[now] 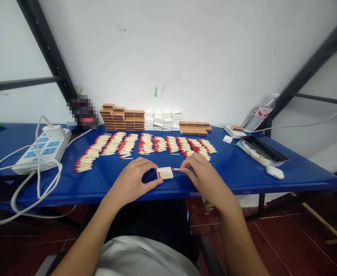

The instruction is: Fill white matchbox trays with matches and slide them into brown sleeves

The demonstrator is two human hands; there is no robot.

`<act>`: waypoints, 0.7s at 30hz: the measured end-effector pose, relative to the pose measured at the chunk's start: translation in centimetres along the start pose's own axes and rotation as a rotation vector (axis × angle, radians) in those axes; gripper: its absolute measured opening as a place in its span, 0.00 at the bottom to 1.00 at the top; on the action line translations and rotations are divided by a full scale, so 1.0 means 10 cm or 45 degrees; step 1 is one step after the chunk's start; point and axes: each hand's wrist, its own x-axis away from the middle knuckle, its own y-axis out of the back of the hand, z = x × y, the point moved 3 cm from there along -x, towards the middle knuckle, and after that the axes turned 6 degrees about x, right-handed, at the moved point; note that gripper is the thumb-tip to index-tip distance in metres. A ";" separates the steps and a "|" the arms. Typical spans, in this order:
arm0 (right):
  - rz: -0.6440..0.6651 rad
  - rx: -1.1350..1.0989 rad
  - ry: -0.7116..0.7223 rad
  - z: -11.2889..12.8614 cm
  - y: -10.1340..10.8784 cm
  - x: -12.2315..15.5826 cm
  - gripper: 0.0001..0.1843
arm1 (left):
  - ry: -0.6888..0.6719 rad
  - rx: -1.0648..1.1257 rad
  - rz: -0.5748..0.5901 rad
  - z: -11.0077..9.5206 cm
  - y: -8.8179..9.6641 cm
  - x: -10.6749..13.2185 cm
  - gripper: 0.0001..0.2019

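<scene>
My left hand (139, 174) grips the left end of a small white matchbox tray (168, 170) between thumb and fingers, near the table's front edge. Several red-tipped matches lie along the near side of the tray. Just right of it, my right hand (199, 168) pinches a single match (176, 169), its red head pointing left toward the tray. Behind both hands, loose matches (146, 143) are spread in a row of several piles, their red heads mostly to the left.
Against the wall stand stacked brown matchboxes (134, 120), white trays (162, 120) and a low brown stack (195, 128). A power strip (46, 149) with cables lies left. On the right are a bottle (260, 113), a black tray (268, 149) and a tube (253, 153).
</scene>
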 end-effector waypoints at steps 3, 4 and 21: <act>0.014 0.059 0.130 0.27 -0.13 -0.11 0.08 | -0.001 0.004 0.004 -0.02 0.00 0.00 0.11; 0.021 0.079 0.159 0.32 -0.17 -0.13 0.08 | -0.002 0.004 0.001 -0.02 0.01 0.00 0.11; -0.127 0.100 -0.337 -1.16 0.23 0.31 0.14 | 0.040 0.008 0.013 -0.01 0.01 0.01 0.11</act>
